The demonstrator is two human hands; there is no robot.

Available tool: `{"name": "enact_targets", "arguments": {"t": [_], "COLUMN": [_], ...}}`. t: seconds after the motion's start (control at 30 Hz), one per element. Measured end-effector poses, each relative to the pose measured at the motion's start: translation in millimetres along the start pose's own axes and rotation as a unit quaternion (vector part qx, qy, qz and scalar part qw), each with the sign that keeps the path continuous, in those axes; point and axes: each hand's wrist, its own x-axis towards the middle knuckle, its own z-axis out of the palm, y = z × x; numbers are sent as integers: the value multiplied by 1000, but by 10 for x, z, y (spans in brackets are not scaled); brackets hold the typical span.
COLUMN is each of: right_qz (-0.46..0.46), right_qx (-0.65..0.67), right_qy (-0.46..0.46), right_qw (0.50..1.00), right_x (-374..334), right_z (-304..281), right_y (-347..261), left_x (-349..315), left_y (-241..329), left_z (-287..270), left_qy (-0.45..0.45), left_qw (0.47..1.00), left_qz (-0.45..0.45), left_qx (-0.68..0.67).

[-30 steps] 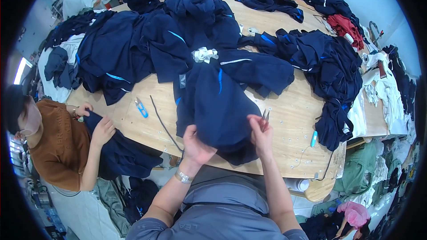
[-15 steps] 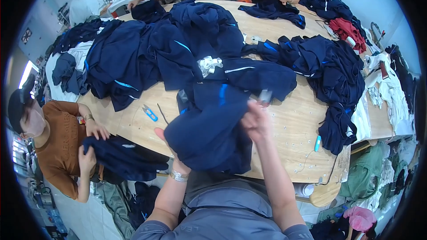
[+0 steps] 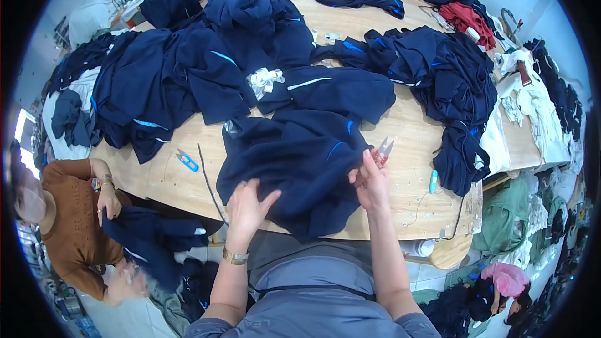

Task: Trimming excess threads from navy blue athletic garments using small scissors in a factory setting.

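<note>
A dark navy garment (image 3: pixel 288 156) with bright blue trim lies bunched on the table in front of me, its near edge over the table's rim. My left hand (image 3: pixel 248 208) rests on its near left part, thumb and fingers spread. At the garment's right side, my right hand (image 3: pixel 370 181) holds a pair of red-handled thread snips (image 3: pixel 382 152), blades pointing up and away from me. Some fingers of that hand are curled beside the cloth; whether they touch it I cannot tell.
Heaps of navy garments (image 3: pixel 169 69) cover the table's far left, with another pile (image 3: pixel 438 81) at right. Blue snips (image 3: pixel 186 159) lie left, a turquoise tool (image 3: pixel 433 181) right, a white ribbon bundle (image 3: pixel 265 81) beyond. A co-worker in brown (image 3: pixel 75 225) handles navy cloth at left; others work across the table.
The garment, lifted and folded between my hands before, now lies spread lower on the table. My left hand has come from beneath it to its top. The view has shifted somewhat.
</note>
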Motion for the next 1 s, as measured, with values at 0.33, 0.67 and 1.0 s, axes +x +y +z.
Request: {"name": "enact_targets", "arguments": {"t": [0.33, 0.67, 1.0], "right_qz": [-10, -154, -374], "right_qx": [-65, -373, -593], "right_qy": [-141, -118, -147], "right_qw": [988, 907, 698], "right_x": [26, -326, -484], "right_z": [277, -127, 6], "right_y": [-114, 34, -19], "left_x": [252, 235, 185], "left_y": [600, 695, 789], "left_z": [213, 195, 137], "left_qy": [-125, -115, -75], "left_qw": [866, 757, 732], "left_qz": [104, -7, 10], "left_qx": [-472, -643, -677]}}
